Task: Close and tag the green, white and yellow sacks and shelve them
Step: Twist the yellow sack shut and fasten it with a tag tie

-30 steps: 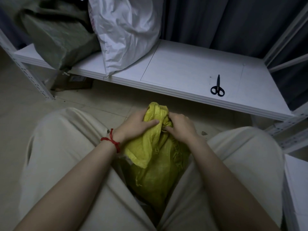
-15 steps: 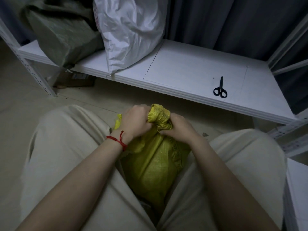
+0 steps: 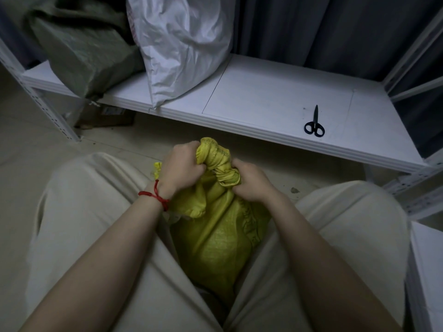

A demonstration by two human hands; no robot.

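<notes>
Dim light. A white shelf on perforated metal uprights stands before a dark curtain; pale floor tiles run beneath it, where a cardboard box sits.

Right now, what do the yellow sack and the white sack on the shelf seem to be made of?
Yellow sack: likely woven plastic, matte; a fine weave grain shows on its side. White sack: probably plastic too, slightly shiny, with sharp crinkles; whether woven, I cannot tell.

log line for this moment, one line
stage: closing yellow sack; left hand: grips neck; right hand: grips neck; green sack, white sack: on shelf; scissors: on shelf
</notes>
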